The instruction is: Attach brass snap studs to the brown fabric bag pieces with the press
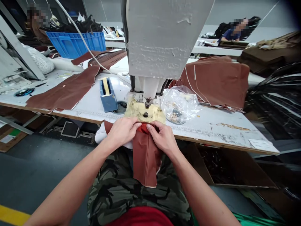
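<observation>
A reddish-brown fabric piece hangs over the table's front edge towards my lap. My left hand pinches its upper edge from the left, thumb on top. From the right, my right hand grips the same edge between thumb and fingers. A red glow lies on the cloth between my thumbs. Just beyond my fingertips is the yellow-taped work plate of a grey press machine. Its dark round die sits below the raised punch, apart from the cloth.
A blue tape dispenser stands left of the plate, and a clear plastic bag of small metal parts lies to its right. Brown fabric stacks flank the machine. A blue crate stands behind; two people work farther back.
</observation>
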The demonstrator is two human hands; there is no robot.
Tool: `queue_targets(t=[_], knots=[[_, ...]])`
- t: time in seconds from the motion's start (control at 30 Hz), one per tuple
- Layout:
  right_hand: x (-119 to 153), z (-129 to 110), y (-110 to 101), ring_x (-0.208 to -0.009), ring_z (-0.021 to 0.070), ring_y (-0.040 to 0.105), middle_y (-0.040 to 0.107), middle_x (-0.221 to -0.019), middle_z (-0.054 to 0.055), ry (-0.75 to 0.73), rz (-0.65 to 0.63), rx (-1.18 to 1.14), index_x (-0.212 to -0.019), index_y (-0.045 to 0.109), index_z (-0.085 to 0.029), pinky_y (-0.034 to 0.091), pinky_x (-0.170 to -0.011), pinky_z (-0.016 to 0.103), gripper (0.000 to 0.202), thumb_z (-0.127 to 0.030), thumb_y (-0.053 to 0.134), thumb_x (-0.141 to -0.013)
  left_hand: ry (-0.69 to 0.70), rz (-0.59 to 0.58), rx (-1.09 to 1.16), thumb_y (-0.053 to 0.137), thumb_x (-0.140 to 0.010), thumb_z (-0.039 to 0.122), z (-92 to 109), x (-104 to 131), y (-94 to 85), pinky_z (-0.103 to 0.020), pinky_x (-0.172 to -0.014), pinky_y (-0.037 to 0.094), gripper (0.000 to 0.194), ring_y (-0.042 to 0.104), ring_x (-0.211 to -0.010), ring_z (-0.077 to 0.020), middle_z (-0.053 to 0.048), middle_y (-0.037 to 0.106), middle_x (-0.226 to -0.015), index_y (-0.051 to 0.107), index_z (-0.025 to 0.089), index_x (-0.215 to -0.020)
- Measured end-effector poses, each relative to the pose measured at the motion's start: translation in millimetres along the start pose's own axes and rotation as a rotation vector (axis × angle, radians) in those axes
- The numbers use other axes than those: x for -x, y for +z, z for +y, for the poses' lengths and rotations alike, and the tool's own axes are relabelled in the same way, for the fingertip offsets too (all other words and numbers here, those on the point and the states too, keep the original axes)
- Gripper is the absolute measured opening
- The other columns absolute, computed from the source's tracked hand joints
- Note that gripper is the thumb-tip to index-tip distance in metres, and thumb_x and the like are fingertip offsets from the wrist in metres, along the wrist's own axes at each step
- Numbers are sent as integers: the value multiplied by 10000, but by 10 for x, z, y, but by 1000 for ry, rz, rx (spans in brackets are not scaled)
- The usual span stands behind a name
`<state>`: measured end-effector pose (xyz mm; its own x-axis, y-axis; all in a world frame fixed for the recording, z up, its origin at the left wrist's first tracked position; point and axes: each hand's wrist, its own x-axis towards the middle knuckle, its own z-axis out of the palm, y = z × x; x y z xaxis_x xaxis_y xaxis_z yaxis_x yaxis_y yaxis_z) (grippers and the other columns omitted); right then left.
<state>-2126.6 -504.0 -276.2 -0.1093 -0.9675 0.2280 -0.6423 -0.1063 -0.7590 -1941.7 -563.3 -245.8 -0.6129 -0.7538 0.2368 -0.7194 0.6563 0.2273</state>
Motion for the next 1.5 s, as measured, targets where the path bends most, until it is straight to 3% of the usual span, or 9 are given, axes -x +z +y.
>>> queue_targets(t=[0.2,0.4,0.8,1.27,1.33,1.4,1.5], knots=[[-429,89,-126,-792,185,651,738,-859,37,16,44,-18,-899,736,-193,449,-717,281,264,-386,559,-934,-39,4,-32,431,-999,364,-76,-358,48,-327,-629,397,290,703,-796,-257,-54,758,-851,670,221,-920],[-632,243,-126,-829,188,660,748,-912,54,49,37,-100,-957,739,-189,486,-775,292,277,-395,555,-927,-63,40,-45,422,-999,341,-71,-540,149,-356,-712,450,293,718,-862,-282,-89,773,-937,678,199,-983],[-715,319,-97,-741,170,639,723,-793,22,113,-5,-67,-874,739,-190,452,-699,274,260,-388,578,-921,-58,-9,24,408,-1008,361,-177,-659,268,-349,-678,427,296,714,-872,-269,-70,768,-951,656,208,-952],[-682,343,-8,-728,156,632,720,-786,13,78,75,-109,-850,730,-187,444,-680,260,249,-374,582,-921,-65,-5,147,418,-1009,370,-237,-668,352,-332,-717,435,301,705,-901,-254,-65,769,-986,672,212,-981],[-695,354,-18,-754,163,646,730,-818,18,60,81,-125,-874,730,-188,463,-706,266,247,-376,578,-923,-82,43,177,447,-1000,375,-208,-632,356,-337,-756,452,287,693,-916,-253,-69,765,-985,682,209,-999],[-681,345,-35,-796,175,662,741,-863,25,28,107,-117,-919,731,-193,483,-749,281,240,-374,573,-928,-114,185,172,488,-986,372,-118,-513,314,-367,-841,456,266,662,-978,-266,-88,749,-1025,691,203,-1015],[-510,259,7,-850,198,668,739,-910,45,-83,239,-7,-945,726,-204,495,-814,320,228,-362,562,-943,-119,353,245,496,-986,379,90,-161,201,-405,-961,428,272,611,-1049,-266,-97,720,-1075,702,205,-1020]])
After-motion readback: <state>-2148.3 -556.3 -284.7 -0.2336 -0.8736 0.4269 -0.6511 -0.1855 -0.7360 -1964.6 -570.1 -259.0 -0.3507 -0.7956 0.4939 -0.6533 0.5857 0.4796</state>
